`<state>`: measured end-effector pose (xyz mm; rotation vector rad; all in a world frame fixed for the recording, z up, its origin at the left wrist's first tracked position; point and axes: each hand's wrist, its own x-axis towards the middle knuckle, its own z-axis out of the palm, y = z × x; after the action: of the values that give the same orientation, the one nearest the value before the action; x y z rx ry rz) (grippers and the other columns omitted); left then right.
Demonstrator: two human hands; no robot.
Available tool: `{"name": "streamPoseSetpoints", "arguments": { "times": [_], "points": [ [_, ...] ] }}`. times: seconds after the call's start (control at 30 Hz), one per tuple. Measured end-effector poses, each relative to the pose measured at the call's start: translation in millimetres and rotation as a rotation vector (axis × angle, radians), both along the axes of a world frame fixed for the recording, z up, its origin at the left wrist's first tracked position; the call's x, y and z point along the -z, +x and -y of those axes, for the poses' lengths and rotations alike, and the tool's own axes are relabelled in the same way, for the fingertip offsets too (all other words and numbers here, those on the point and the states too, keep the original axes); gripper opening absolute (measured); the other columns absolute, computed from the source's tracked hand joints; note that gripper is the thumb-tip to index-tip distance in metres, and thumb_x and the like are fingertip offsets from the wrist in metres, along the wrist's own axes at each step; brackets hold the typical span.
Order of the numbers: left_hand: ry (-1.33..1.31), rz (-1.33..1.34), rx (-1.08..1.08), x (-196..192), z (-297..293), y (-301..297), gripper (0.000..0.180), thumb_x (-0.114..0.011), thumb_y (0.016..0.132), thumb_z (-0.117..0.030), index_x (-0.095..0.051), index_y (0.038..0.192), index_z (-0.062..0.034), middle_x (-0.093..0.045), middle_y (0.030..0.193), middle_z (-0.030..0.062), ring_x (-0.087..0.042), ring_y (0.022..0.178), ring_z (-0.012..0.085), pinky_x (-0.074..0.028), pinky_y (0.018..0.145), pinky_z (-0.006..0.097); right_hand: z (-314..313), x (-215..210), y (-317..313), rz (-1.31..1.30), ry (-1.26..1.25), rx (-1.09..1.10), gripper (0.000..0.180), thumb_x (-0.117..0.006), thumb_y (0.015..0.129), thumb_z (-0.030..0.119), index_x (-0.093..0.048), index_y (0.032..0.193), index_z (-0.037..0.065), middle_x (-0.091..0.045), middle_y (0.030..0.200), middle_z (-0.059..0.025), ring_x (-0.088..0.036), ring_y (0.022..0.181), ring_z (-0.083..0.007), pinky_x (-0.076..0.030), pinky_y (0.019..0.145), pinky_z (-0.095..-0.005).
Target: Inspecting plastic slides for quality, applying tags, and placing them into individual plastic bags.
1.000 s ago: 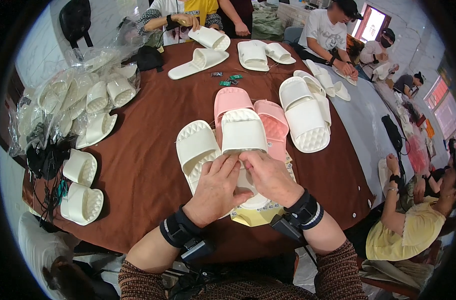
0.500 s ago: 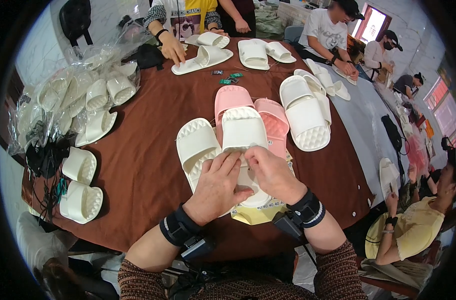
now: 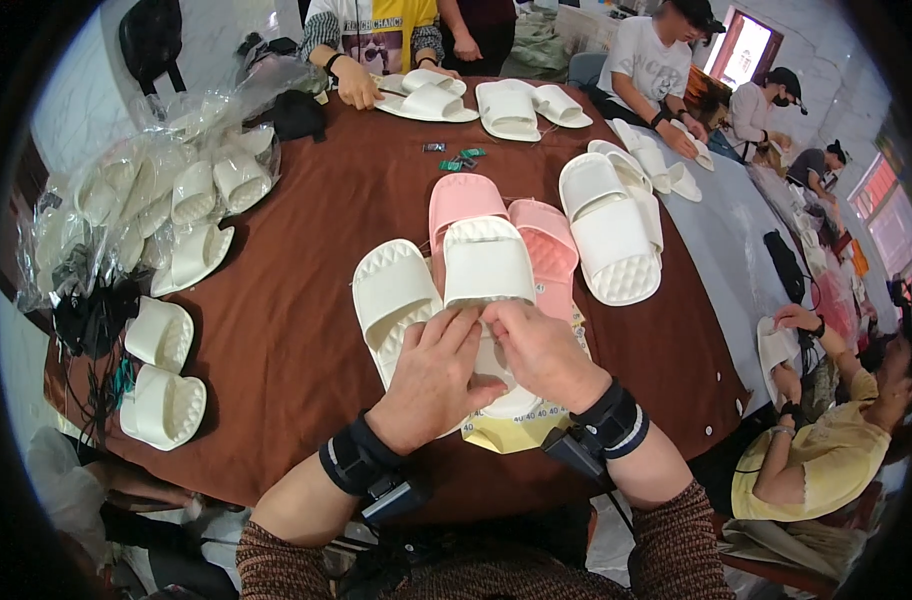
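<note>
Head view: two hands (image 3: 491, 365) grip one white slipper (image 3: 489, 270); two pink slippers (image 3: 506, 225).

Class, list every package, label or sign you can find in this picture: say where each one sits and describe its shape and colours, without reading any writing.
Clear plastic bags: heaped at the table's left edge, crinkled, transparent, holding white slippers.
Yellow sheet: flat under the white slipper both hands press, near table edge; pale yellow, a row of small dark print.
Small green tags: loose on the brown tabletop, far middle.
</note>
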<state>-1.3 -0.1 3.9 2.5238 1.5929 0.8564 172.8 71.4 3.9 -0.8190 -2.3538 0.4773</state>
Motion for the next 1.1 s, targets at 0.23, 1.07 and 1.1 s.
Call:
{"name": "streamPoseSetpoints", "arguments": {
  "times": [0.23,1.07,1.1],
  "points": [
    [0.021,-0.017,0.000,1.9,0.4,0.9,0.072,-0.077,0.071,-0.034,-0.053,0.127,0.0051,-0.050,0.133,0.0155,-0.044,0.125,0.0318,-0.036,0.099,0.045,0.6,3.5,-2.1,0.055,0.127,-0.020,0.028,-0.062,0.079,0.000,-0.049,0.103,0.005,-0.060,0.090,-0.0131,-0.061,0.084,-0.0340,-0.050,0.067,-0.0423],
    [0.013,0.008,0.001,3.6,0.2,-0.9,0.070,-0.076,0.073,-0.037,-0.056,0.123,0.0064,-0.050,0.133,0.0146,-0.043,0.126,0.0328,-0.035,0.101,0.047,-3.2,-3.7,13.7,-0.085,-0.212,-0.047,0.015,-0.053,0.091,-0.001,-0.049,0.104,0.005,-0.058,0.086,-0.0131,-0.061,0.077,-0.0306,-0.049,0.070,-0.0359],
    [0.012,0.008,0.002,3.4,0.2,-0.9,0.070,-0.076,0.073,-0.037,-0.056,0.123,0.0064,-0.050,0.133,0.0146,-0.043,0.126,0.0328,-0.035,0.101,0.047,-3.3,-3.9,13.6,-0.085,-0.213,-0.045,0.015,-0.053,0.091,-0.001,-0.049,0.104,0.005,-0.058,0.086,-0.0131,-0.061,0.077,-0.0306,-0.049,0.070,-0.0359]
  ]
}}
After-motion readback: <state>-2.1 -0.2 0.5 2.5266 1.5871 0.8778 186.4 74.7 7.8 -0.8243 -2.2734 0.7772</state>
